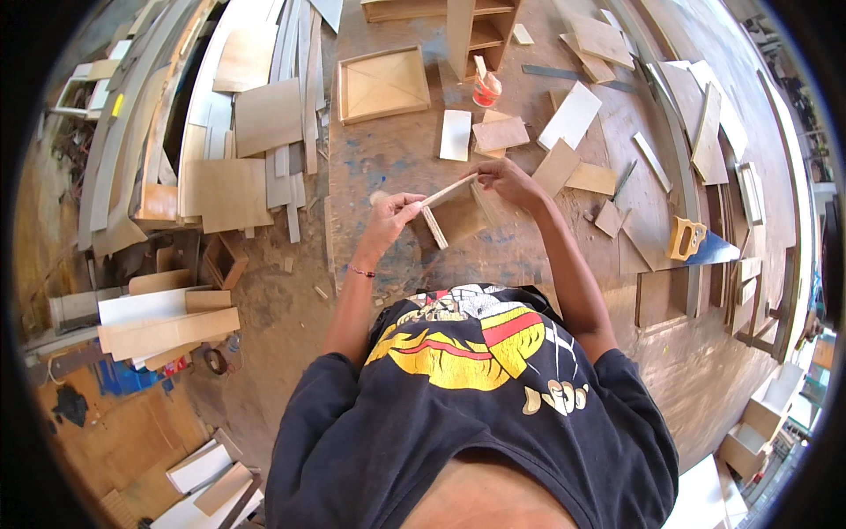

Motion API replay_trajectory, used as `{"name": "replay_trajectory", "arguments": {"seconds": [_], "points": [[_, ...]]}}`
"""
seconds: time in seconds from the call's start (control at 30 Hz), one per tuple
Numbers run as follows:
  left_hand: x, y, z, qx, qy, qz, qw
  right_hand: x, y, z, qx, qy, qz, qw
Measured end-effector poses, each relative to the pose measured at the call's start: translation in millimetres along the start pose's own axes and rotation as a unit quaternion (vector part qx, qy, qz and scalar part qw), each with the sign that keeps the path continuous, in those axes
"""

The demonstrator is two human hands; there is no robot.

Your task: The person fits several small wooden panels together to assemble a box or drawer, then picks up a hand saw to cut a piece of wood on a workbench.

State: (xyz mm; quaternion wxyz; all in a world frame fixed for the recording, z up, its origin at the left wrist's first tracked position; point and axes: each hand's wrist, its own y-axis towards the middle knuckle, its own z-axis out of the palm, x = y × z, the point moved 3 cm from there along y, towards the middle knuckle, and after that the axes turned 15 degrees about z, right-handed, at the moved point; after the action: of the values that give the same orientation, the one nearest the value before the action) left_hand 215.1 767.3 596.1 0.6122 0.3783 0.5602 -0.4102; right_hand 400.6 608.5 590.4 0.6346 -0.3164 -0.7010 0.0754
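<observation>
In front of my chest, over the workbench, my hands hold a thin wooden board edge up. My left hand pinches its left end, at the corner where a second short board meets it and runs toward me. The fingers of my right hand are closed at the board's right end, partly hidden. A brownish panel shows between and beside these boards; how the pieces are joined I cannot tell. Beyond them lie a white board piece and a light wooden piece.
Farther off stand a shallow wooden tray, a red-and-white tub and a wooden shelf unit. At right lie a handsaw, loose boards and a thin dark tool. Stacked panels fill the left side.
</observation>
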Motion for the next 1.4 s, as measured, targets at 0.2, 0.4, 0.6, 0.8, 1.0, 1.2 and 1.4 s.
{"name": "replay_trajectory", "arguments": {"seconds": [0.2,0.4,0.6,0.8,1.0,1.2,1.4], "points": [[7.0,-1.1,-2.7,0.006,0.069,-0.005,0.998,-8.5,2.7,0.0,-0.039,-0.059,-0.032,0.997],[2.1,-1.1,1.2,-0.001,0.065,-0.018,0.998,3.1,-8.3,0.8,-0.075,-0.088,-0.049,0.992],[0.8,0.0,3.1,0.001,0.043,-0.038,0.998,-3.9,-9.4,4.0,-0.101,-0.077,-0.081,0.989],[-1.7,-5.4,1.7,-0.018,0.034,-0.034,0.999,-5.9,-10.3,8.4,-0.1,-0.109,-0.074,0.986],[-11.8,-8.4,8.7,-0.021,0.06,-0.016,0.998,-13.0,-6.3,10.1,-0.118,-0.102,-0.11,0.982],[-14.8,-11.1,10.1,-0.034,0.056,-0.006,0.998,-5.1,-11.4,10.5,-0.088,-0.091,-0.065,0.99],[-3.4,-10.2,7.8,-0.037,0.022,-0.019,0.999,-11.6,-8.4,11.1,-0.098,-0.085,-0.087,0.988]]}}
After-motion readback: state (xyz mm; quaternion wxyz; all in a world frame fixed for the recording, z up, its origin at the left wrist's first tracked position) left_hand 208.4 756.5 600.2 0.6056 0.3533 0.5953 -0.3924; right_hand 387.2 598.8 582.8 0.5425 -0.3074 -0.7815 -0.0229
